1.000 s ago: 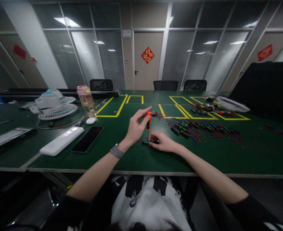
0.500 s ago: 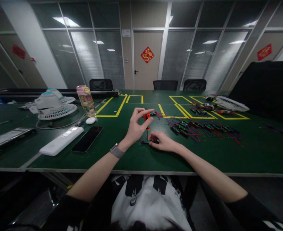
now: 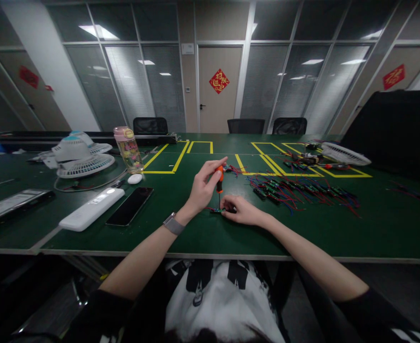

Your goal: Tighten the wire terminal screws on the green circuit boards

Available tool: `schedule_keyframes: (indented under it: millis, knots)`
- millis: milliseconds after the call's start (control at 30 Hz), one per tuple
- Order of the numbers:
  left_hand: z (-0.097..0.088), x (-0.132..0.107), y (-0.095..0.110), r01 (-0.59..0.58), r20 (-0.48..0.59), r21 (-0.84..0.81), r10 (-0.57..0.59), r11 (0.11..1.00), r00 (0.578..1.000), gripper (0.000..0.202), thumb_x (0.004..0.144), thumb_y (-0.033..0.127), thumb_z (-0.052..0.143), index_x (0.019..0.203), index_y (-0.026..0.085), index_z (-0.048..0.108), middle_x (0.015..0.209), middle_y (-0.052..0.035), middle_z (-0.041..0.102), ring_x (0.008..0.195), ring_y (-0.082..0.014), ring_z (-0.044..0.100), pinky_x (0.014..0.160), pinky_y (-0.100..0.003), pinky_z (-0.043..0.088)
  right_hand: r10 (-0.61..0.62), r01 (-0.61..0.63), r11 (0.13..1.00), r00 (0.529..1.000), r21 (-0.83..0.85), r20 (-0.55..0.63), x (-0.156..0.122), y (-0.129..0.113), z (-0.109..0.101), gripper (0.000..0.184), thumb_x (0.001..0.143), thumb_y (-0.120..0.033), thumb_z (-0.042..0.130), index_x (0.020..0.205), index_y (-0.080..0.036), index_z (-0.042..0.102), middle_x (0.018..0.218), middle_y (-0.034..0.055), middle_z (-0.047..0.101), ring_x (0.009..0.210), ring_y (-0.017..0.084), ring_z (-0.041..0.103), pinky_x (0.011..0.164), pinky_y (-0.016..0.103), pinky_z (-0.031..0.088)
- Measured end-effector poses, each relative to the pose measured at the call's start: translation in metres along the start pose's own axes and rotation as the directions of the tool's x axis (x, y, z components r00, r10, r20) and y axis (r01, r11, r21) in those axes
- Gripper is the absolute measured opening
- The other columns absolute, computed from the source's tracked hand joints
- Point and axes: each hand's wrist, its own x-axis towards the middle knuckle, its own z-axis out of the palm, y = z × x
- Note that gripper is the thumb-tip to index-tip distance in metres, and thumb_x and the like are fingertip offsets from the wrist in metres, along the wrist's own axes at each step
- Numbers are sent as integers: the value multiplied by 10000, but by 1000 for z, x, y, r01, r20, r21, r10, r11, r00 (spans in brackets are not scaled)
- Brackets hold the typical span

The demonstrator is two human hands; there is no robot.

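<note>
My left hand (image 3: 205,185) grips the orange-and-black handle of a screwdriver (image 3: 220,184) between thumb and fingers. The screwdriver stands upright, its thin shaft reaching down to a small green circuit board (image 3: 215,210) on the table. My right hand (image 3: 242,210) rests on the table with its thumb and fingers closed on the right end of that board, partly hiding it. A red wire shows at the board's left end. Just beyond my left hand lies another small board with red and blue wires (image 3: 231,168).
To the right lies a pile of wired boards (image 3: 288,189). On the left are a black phone (image 3: 130,206), a white power bank (image 3: 92,209), a white oval object (image 3: 135,178), a pink-lidded bottle (image 3: 128,150) and a white fan (image 3: 77,157). Yellow tape marks the green table (image 3: 195,238).
The fingers of my left hand have shifted around the screwdriver's handle, the thumb moving slightly up and left. My right hand and the board stay in place.
</note>
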Motion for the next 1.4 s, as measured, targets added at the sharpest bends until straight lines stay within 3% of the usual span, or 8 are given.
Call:
schedule_keyframes:
  millis: [67,233,433,667,867,967,1167,1400]
  knots:
    - [1,0,-1,35,16,-51,-34,998,999,358,913,242,506,1266,237,560,1037,-54,611,864,-123,600,800,-267,483,1,-1,1000,1000,1,-2,0,1,0,96,763,-158,589,857,-150,574,681,-23,510,603,105,466,566,215,355]
    - [0,1,-1,-11,-63,83,16,997,998,300,852,231,605,1149,233,645,1040,-48,578,948,-141,561,847,-261,463,1,-1,1000,1000,9,-4,0,2,0,94,759,-157,591,851,-150,572,681,-22,514,607,107,472,565,218,361]
    - [2,1,-1,90,42,-114,-86,989,995,378,927,220,463,1300,241,515,1049,-52,627,851,-122,634,795,-271,505,-9,9,1000,1000,8,-1,0,1,0,102,759,-153,587,860,-145,578,680,-22,515,600,107,472,561,218,362]
    - [1,2,-3,14,-98,121,-2,993,995,254,840,270,627,1089,231,660,1018,-45,546,954,-145,550,842,-265,472,5,-5,1000,1000,11,2,0,-1,-1,99,762,-158,586,860,-141,578,681,-21,511,603,107,472,560,216,361]
    - [1,1,0,46,-33,39,-44,998,998,314,938,276,462,1219,231,596,965,-42,595,854,-117,569,776,-251,467,-1,1,1000,1000,11,4,0,1,0,102,764,-158,587,865,-146,576,682,-23,511,600,103,464,560,214,356]
    - [2,1,0,53,-47,18,-52,998,998,300,909,283,526,1189,224,614,877,-23,602,766,-107,566,723,-244,466,0,0,1000,1000,13,2,0,2,0,99,763,-163,588,860,-145,576,681,-21,515,599,104,461,558,215,356]
    - [0,1,-2,-13,-123,119,28,993,992,239,791,264,689,1027,225,689,929,-21,544,826,-110,541,765,-231,456,7,-6,1000,1000,17,-4,0,1,0,105,758,-160,586,862,-149,577,681,-21,521,609,108,471,562,214,363]
    - [2,0,-1,22,-7,-17,-22,1000,1000,327,907,237,514,1223,233,596,1071,-54,597,952,-133,589,832,-259,480,1,-1,1000,1000,13,0,0,4,1,98,759,-162,588,855,-149,579,683,-23,515,603,103,465,565,213,361]
